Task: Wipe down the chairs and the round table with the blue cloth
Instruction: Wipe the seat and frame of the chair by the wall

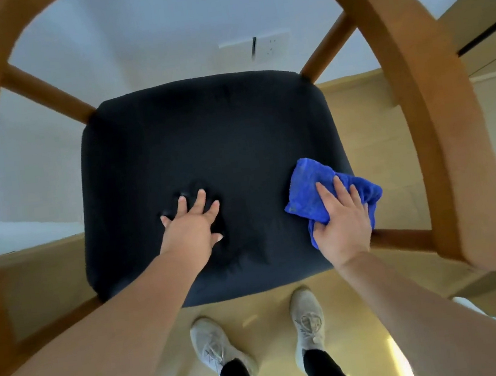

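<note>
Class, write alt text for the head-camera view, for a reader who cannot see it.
Seen from above, a person's right hand presses a crumpled blue cloth on the right side of a dark chair seat, while the left hand rests spread on it. A curved wooden frame surrounds the seat.

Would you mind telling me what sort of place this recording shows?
Probably a home or hotel-style room: a wooden armchair with dark cushioned seat, pale wood flooring, and a white wall socket.

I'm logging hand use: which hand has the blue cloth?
The right hand, pressing the blue cloth; the left hand presses the seat bare.
</note>
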Motion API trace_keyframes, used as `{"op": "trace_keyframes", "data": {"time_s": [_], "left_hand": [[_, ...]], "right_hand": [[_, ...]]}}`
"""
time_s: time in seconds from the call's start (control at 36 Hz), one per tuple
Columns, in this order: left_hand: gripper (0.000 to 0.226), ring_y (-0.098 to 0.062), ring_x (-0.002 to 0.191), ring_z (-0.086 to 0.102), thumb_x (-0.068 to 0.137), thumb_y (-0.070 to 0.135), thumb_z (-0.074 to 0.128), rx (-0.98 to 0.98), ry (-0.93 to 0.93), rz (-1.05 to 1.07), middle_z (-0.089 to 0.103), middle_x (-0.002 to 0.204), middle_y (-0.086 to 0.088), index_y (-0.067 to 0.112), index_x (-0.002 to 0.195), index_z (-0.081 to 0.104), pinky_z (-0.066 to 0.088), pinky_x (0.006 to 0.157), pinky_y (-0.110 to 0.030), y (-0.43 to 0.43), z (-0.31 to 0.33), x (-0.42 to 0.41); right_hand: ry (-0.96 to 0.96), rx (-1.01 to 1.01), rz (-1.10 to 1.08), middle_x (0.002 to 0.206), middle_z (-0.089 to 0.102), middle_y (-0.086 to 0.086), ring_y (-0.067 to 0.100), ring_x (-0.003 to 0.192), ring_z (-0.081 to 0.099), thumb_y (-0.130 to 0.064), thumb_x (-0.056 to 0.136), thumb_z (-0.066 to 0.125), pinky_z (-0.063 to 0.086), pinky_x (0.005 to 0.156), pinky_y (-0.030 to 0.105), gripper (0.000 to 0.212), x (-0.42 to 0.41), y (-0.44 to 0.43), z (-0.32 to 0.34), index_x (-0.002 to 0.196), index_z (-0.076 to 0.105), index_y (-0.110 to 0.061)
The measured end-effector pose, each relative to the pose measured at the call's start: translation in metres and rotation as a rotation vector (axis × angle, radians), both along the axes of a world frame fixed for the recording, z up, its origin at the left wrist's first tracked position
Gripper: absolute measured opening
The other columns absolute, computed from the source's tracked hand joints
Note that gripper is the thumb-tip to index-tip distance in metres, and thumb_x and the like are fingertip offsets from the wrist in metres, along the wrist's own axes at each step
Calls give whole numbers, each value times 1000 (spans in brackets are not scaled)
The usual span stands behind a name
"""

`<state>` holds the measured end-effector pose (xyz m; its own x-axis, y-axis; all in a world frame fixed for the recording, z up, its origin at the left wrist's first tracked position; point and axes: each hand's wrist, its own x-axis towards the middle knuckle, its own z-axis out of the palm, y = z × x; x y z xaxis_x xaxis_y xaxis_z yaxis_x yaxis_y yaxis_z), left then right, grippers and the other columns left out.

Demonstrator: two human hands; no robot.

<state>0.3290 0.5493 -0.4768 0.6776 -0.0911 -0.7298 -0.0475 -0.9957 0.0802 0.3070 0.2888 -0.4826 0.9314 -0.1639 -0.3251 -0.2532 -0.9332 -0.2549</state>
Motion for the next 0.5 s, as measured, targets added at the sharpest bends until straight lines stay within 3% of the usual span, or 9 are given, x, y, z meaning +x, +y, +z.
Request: {"op": "trace_keyframes", "data": {"time_s": [0.14, 0.31, 0.5], "left_hand": [[68, -32, 144, -8, 96, 38, 47, -3, -3, 26, -13, 158, 4, 32, 150, 7, 15, 110, -61, -1, 1, -1], [67, -30, 145, -5, 95, 39, 49, -15, -47, 24, -9, 158, 4, 33, 150, 10, 17, 111, -59, 0, 6, -4], [63, -26, 145, 4, 94, 36, 53, -123, -181, 152, 5, 159, 1, 26, 148, 23, 17, 115, -52, -1, 14, -22]], "right_hand": [[-2, -14, 68, 153, 35, 11, 45, 140, 26, -12, 80, 65, 27, 109, 62, 66, -8, -2, -1, 143, 46, -22], [-41, -29, 238, 141, 50, 18, 52, 124, 46, -11, 51, 88, 38, 96, 68, 84, -78, 3, -6, 130, 59, -17], [-51, 96, 244, 137, 56, 12, 47, 122, 52, -4, 56, 83, 48, 91, 60, 72, -102, -3, 12, 124, 65, -20]]}}
